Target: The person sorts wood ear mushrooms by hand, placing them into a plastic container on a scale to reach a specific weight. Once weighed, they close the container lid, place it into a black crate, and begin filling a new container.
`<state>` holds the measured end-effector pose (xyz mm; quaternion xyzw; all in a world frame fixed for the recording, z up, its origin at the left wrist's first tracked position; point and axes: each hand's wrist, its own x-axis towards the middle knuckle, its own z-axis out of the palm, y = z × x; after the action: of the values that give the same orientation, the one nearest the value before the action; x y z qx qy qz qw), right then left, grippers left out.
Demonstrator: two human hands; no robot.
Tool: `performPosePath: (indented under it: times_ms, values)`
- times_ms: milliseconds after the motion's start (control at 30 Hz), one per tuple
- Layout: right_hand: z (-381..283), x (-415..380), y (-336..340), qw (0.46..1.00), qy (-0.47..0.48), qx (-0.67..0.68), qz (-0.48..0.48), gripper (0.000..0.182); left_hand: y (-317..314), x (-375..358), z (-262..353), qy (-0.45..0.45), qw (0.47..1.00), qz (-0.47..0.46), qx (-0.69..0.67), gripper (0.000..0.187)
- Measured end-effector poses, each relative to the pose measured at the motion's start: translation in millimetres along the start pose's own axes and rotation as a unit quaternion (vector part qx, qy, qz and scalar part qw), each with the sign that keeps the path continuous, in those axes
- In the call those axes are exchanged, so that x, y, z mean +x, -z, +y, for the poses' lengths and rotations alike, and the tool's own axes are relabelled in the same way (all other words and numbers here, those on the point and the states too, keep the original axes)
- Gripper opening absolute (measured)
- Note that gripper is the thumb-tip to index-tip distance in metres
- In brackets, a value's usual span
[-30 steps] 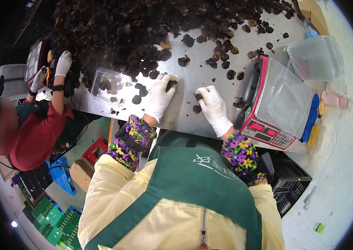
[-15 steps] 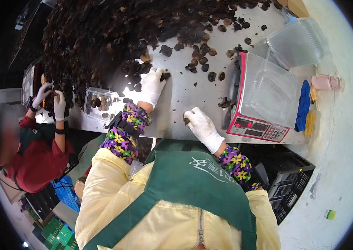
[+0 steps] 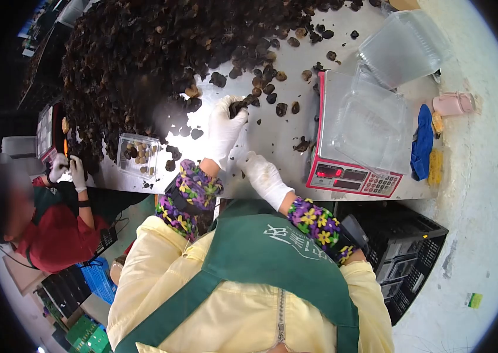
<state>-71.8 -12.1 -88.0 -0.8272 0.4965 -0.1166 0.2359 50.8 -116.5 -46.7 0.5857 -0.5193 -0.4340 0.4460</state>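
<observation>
My left hand (image 3: 224, 132), in a white glove, is closed around some dark, shrivelled, mushroom-like pieces (image 3: 238, 108) just above the steel table. Lower and to its right is my right hand (image 3: 263, 177), also gloved, with its fingers drawn together beside my left wrist. Whatever those fingertips may hold is hidden. Beyond my left hand a large heap of dark brown pieces (image 3: 137, 65) covers the far side of the table. A clear plastic box (image 3: 153, 159) with several pale and brown round pieces stands to the left of my left wrist.
At the right is a red-edged scale (image 3: 349, 176) with a clear tray (image 3: 372, 126) on it. Stacked clear boxes (image 3: 405, 50), a blue cloth (image 3: 422, 141) and a pink cup (image 3: 453, 104) lie beyond. A co-worker (image 3: 55, 229) with gloved hands works at the left.
My left hand has moved right and closed on dark pieces. My right hand has shifted left towards my left wrist; the dark piece at its fingertips no longer shows. The view has shifted slightly.
</observation>
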Motion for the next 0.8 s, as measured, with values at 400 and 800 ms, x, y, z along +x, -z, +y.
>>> performPosePath:
  times_ms: [400, 800]
  values:
    - [44, -76, 171, 0.940, -0.122, 0.129, 0.292, 0.031, -79, -28, 90, -0.214, 0.973, -0.053, 0.073, 0.026]
    - [108, -106, 203, 0.917, -0.217, -0.025, 0.335, 0.044, -146, -10, 96, -0.321, 0.913, -0.185, 0.171, 0.053]
